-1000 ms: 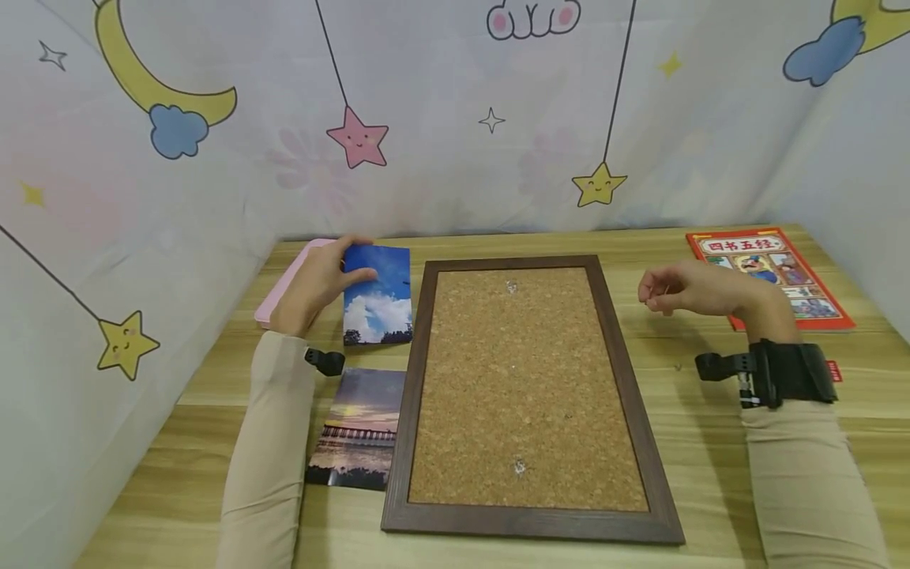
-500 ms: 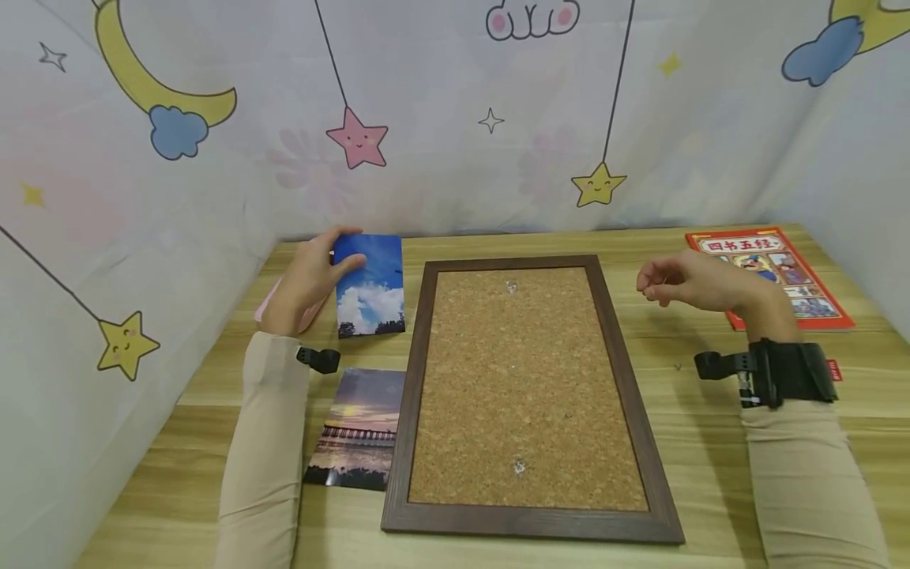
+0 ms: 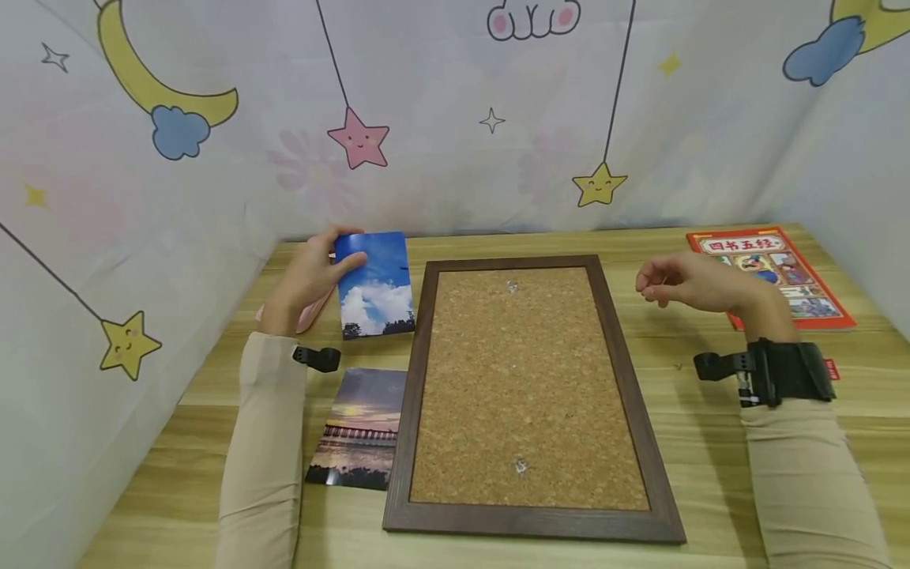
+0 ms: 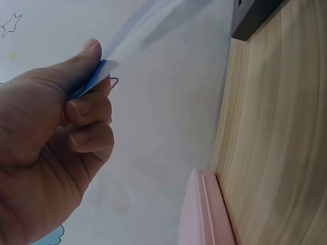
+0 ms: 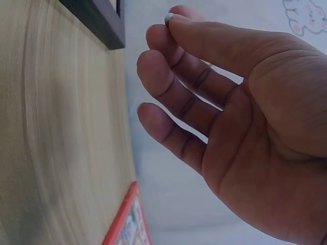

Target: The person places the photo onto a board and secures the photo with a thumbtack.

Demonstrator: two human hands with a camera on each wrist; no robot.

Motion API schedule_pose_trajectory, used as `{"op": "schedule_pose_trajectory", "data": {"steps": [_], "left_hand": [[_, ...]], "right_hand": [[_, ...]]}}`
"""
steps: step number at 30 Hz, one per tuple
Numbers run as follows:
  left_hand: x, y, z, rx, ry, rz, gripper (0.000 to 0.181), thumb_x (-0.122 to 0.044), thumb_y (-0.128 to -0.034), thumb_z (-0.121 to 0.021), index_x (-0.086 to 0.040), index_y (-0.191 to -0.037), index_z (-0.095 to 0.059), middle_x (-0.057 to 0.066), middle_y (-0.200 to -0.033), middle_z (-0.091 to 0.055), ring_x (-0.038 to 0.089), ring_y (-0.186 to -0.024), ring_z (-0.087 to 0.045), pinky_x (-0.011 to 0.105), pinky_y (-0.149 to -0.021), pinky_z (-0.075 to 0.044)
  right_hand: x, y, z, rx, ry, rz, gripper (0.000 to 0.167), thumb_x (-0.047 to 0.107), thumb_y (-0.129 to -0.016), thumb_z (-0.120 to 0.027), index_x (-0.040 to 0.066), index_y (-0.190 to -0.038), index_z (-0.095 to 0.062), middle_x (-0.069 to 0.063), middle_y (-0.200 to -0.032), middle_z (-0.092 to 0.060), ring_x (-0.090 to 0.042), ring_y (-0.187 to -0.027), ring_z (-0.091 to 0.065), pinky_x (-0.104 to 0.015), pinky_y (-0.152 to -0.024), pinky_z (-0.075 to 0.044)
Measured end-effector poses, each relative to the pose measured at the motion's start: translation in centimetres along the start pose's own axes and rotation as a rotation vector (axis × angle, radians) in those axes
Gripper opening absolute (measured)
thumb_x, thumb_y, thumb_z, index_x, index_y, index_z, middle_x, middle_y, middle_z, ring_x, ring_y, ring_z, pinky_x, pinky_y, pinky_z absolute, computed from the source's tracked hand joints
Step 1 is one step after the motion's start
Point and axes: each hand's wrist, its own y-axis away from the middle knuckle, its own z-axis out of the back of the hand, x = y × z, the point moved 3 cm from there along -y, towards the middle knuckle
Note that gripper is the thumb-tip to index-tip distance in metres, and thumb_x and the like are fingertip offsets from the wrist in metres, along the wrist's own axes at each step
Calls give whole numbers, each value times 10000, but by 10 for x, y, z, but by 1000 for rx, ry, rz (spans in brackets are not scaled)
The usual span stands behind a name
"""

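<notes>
My left hand (image 3: 313, 269) pinches the left edge of a photo of blue sky and clouds (image 3: 377, 296), thumb in front, held just left of the cork board (image 3: 526, 379) in its dark wooden frame. In the left wrist view, the sky photo (image 4: 148, 33) bends away from the thumb and fingers. To the right of the board hovers my right hand (image 3: 700, 284). Its thumb and forefinger pinch a tiny pale push pin (image 5: 168, 19), mostly hidden by the fingertips; the other fingers are loosely bent. Shiny clear pins (image 3: 513, 287) show near the board's top and bottom.
A sunset photo with a pier (image 3: 361, 427) lies against the frame's left side, partly under it. Behind my left hand is a pink case (image 3: 310, 314). A red picture book (image 3: 817, 304) lies at the back right. A printed curtain (image 3: 441, 118) rises behind the table.
My left hand has moved up and slightly left with the sky photo, then the photo has turned a little to the right. My right hand has barely moved.
</notes>
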Motion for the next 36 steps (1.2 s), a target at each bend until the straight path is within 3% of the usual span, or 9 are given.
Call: {"op": "schedule_pose_trajectory", "data": {"steps": [6,10,13,18,24,29,36], "left_hand": [[-2,1,-3,23,57,-29,492,-258,-1011,-618,-50,-1436,-483,193,-1435,-496,384,-1254,-529,520,-945,-497],[-4,1,-5,27,56,-19,461,-284,-1022,-593,-106,-1437,-502,161,-1322,-569,303,-1053,-612,378,-773,-538],[-4,0,-7,22,63,-30,426,-271,-1028,-578,-130,-1426,-521,160,-1139,-606,238,-768,-608,277,-589,-492],[-4,0,-10,26,91,-100,393,-209,-1043,-544,-90,-1417,-522,173,-1026,-580,183,-540,-518,278,-502,-460],[-8,-2,-16,97,141,-117,395,-143,-1064,-483,-46,-1447,-470,194,-954,-558,237,-559,-535,311,-520,-482],[-7,-5,-24,186,114,-100,423,-140,-1081,-436,-57,-1495,-414,161,-839,-517,266,-603,-569,341,-581,-515],[-20,-9,-31,229,136,-87,434,-150,-1083,-437,-95,-1512,-403,145,-835,-488,290,-620,-565,468,-653,-519]], "right_hand": [[-3,-2,-1,2,2,32,150,109,-1045,-541,0,-1125,-607,-131,-1028,-628,-292,-870,-609,-385,-746,-518],[-4,-3,-1,1,-10,32,163,108,-1047,-536,-4,-1144,-605,-138,-1045,-629,-295,-884,-610,-383,-759,-522],[-5,-3,-2,-1,-18,32,173,119,-1047,-541,-8,-1143,-607,-152,-1047,-631,-309,-891,-613,-392,-768,-524],[-4,-3,-2,-6,-17,31,185,133,-1049,-539,-8,-1147,-608,-153,-1042,-634,-314,-890,-612,-400,-761,-521],[-4,-3,-2,-13,-23,45,199,145,-1052,-536,-12,-1157,-603,-146,-1049,-627,-308,-881,-607,-387,-752,-515],[-5,-6,-4,5,-69,42,187,117,-1052,-530,-27,-1154,-592,-150,-1055,-619,-290,-882,-605,-369,-762,-513],[8,-21,-4,-30,-103,38,206,115,-1053,-525,-30,-1183,-593,-150,-1084,-610,-283,-909,-599,-367,-795,-509]]}}
